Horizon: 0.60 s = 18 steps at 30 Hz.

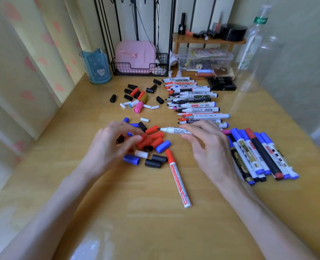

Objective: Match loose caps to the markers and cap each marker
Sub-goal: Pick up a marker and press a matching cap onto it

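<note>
Your right hand [207, 147] pinches an uncapped white marker [171, 130] between thumb and fingers, tip pointing left at the cap pile [152, 141] on the desk [136, 218]. Your left hand [112, 147] is palm-down over the pile, blurred, fingers curled round a black cap [120, 139]

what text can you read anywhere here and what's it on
"WHITEBOARD": white marker in the uncapped row.
Script on the grey marker: too blurred to read.
Print on the held marker, the red marker and the green bottle label: too small.
</note>
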{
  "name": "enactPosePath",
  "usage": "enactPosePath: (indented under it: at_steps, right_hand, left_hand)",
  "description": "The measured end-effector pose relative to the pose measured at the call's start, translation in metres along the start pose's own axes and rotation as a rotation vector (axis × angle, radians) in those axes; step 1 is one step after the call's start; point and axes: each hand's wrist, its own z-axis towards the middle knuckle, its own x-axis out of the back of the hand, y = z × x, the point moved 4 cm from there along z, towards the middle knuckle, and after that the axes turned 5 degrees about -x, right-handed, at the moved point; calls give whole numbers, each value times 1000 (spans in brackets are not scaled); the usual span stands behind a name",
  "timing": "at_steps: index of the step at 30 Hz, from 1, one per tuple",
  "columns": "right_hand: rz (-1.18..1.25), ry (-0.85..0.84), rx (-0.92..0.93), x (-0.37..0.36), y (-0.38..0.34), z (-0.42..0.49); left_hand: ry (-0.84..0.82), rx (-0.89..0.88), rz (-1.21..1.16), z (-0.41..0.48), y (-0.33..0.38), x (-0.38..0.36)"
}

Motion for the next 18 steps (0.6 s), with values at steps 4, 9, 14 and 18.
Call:
enactPosePath:
  at_steps: [4,9,14,18]
  right_hand:
    - [-4,-24,-11,-2,0,-1]
    - [-6,-46,-6,-5,-2,-3]
    - [-1,-59,-12,-8,-1,-4]
    - [6,-68,-17,-10,-2,-5]
  left_hand:
    - [65,126,165,-1,-32,16]
    - [-51,169,220,-6,-48,10]
    - [-42,130,249,-4,-49,1]
    - [38,122,250,-3,-44,2]
